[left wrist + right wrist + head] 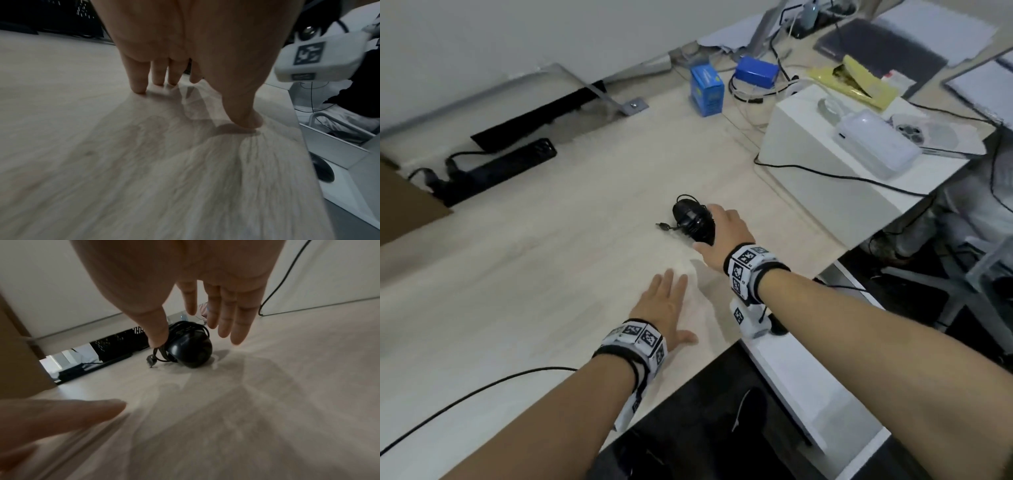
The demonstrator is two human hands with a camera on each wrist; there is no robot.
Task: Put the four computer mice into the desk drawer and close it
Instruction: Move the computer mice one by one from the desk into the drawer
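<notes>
A black computer mouse [693,221] [191,352], its cable wound round it and the plug sticking out to the left, lies in the middle of the pale wooden desk [551,274]. My right hand [717,228] [193,337] hovers over its right side, fingers straight and spread, holding nothing. Nearer the front edge my left hand [666,301] [195,100] rests on the desk on its fingertips, empty. The white drawer [801,387] [333,146] stands open below the desk's right edge, and the left wrist view shows a black mouse [322,170] inside it.
A black power strip [500,171] lies at the back left beside a brown cardboard piece [404,205]. Two blue boxes [707,90], a white box [825,137] and cables crowd the back right. A black cable [465,397] crosses the desk's near left.
</notes>
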